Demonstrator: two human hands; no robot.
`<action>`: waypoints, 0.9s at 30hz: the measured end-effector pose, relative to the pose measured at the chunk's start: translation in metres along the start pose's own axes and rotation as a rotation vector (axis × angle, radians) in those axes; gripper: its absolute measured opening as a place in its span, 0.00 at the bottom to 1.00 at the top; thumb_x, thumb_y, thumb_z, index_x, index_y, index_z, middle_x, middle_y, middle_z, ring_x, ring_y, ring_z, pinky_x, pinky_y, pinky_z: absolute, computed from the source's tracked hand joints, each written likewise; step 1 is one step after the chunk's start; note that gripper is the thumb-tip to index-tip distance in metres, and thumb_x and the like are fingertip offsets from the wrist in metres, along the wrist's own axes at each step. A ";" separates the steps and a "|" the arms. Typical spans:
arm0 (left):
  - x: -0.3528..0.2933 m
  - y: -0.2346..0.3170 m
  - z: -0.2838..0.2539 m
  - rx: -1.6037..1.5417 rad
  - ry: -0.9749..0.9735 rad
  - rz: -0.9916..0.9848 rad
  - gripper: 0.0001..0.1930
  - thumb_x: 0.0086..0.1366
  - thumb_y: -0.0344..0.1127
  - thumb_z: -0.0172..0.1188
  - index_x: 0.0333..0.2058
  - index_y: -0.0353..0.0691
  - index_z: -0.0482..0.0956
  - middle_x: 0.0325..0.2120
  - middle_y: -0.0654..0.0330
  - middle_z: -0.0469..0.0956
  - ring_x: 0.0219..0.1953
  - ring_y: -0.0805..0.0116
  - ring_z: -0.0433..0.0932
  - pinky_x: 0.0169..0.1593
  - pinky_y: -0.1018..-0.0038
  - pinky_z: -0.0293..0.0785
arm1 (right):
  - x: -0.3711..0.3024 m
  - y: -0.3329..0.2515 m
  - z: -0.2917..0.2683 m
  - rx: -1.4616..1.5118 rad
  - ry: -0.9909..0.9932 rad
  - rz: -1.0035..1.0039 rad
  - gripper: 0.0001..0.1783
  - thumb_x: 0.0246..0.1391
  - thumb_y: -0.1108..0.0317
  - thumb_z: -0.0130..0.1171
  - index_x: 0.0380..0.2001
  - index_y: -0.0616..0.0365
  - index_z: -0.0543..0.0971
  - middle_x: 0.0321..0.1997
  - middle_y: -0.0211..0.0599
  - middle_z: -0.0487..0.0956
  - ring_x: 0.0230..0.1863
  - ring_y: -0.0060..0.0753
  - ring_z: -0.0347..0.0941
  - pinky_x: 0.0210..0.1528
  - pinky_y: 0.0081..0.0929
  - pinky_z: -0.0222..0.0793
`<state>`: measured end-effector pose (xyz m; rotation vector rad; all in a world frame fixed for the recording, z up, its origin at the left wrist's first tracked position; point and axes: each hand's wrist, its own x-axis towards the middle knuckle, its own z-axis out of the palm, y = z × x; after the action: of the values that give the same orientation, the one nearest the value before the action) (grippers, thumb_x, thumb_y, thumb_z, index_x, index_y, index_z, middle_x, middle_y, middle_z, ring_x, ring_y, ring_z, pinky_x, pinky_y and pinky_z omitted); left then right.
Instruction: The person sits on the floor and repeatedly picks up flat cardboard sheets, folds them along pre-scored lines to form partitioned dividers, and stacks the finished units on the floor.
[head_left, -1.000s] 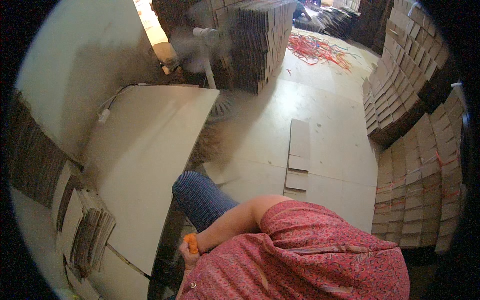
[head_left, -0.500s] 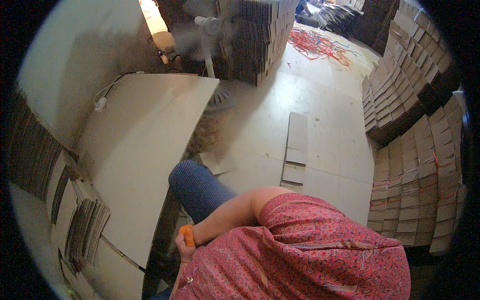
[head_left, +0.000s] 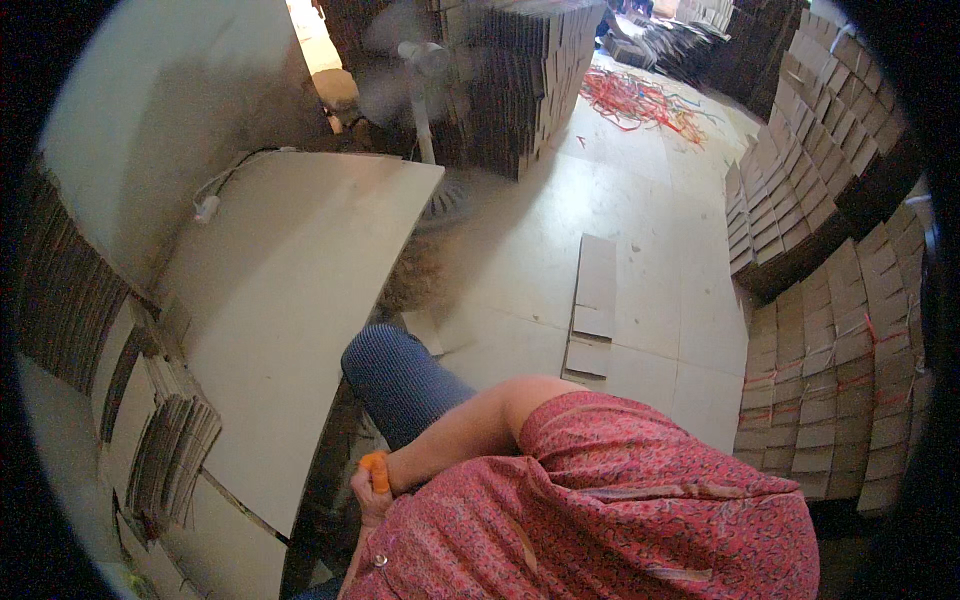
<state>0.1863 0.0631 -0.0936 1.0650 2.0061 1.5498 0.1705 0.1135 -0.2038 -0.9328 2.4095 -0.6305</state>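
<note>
My right arm (head_left: 455,436), bare below a red patterned sleeve, lies bent across my body. Against its wrist rests my left hand (head_left: 368,497), curled and apparently clasped round it. Something orange (head_left: 375,472), like a wrap or cover, is round a finger there. The fingers of my right hand are hidden behind this clasp. My knee (head_left: 392,380), in dark blue checked cloth, juts out next to the white table (head_left: 290,290). Neither hand touches the stack of cardboard pieces (head_left: 180,440) at the table's near left.
Tall cardboard stacks stand at the right (head_left: 840,370) and far centre (head_left: 510,90). A pedestal fan (head_left: 422,70) stands beyond the table. Flat cardboard strips (head_left: 595,285) lie on the tiled floor. Red straps (head_left: 640,105) are heaped farther back, near a partly visible person.
The view has shifted slightly, so the surroundings sit a little lower. My arms and clasped hand keep the same pose.
</note>
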 end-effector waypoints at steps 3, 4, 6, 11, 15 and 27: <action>0.002 -0.005 0.001 0.053 -0.013 -0.004 0.17 0.65 0.43 0.48 0.33 0.32 0.76 0.25 0.57 0.77 0.28 0.68 0.74 0.34 0.71 0.70 | -0.001 0.006 0.002 -0.001 -0.001 0.014 0.22 0.48 0.55 0.57 0.34 0.67 0.78 0.37 0.51 0.76 0.41 0.47 0.72 0.43 0.39 0.68; 0.001 -0.011 -0.001 0.091 -0.011 0.027 0.17 0.65 0.43 0.48 0.32 0.32 0.76 0.25 0.57 0.77 0.28 0.68 0.74 0.34 0.71 0.70 | 0.001 0.006 0.001 -0.007 -0.003 0.011 0.22 0.48 0.55 0.57 0.34 0.67 0.78 0.37 0.51 0.76 0.41 0.47 0.72 0.43 0.40 0.68; -0.001 -0.022 -0.003 0.080 -0.012 0.032 0.17 0.65 0.42 0.48 0.32 0.32 0.76 0.25 0.57 0.77 0.28 0.69 0.74 0.34 0.71 0.70 | 0.004 0.007 0.001 -0.015 -0.013 0.005 0.22 0.48 0.55 0.57 0.34 0.67 0.78 0.37 0.51 0.76 0.41 0.47 0.72 0.44 0.40 0.68; 0.005 -0.018 -0.001 -0.006 -0.024 -0.014 0.16 0.65 0.42 0.50 0.33 0.32 0.77 0.26 0.58 0.77 0.30 0.71 0.74 0.35 0.72 0.70 | 0.004 0.010 -0.002 -0.027 -0.016 0.011 0.22 0.48 0.55 0.57 0.34 0.68 0.78 0.38 0.52 0.76 0.42 0.48 0.72 0.44 0.40 0.68; 0.012 0.012 -0.018 0.023 -0.159 -0.266 0.13 0.64 0.37 0.53 0.38 0.32 0.77 0.30 0.58 0.78 0.34 0.72 0.74 0.40 0.74 0.71 | 0.008 0.005 -0.007 -0.045 -0.031 -0.006 0.23 0.48 0.55 0.57 0.34 0.68 0.78 0.38 0.52 0.77 0.42 0.48 0.72 0.45 0.40 0.68; 0.029 0.339 -0.034 -0.748 -0.341 -0.059 0.18 0.63 0.41 0.53 0.46 0.34 0.72 0.28 0.55 0.74 0.27 0.69 0.71 0.29 0.77 0.67 | 0.010 0.011 -0.002 -0.067 -0.047 -0.032 0.23 0.48 0.54 0.57 0.35 0.68 0.78 0.39 0.53 0.77 0.43 0.49 0.72 0.46 0.41 0.68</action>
<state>0.2554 0.0969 0.2400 0.8608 1.0708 1.7254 0.1572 0.1141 -0.2115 -1.0045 2.3917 -0.5363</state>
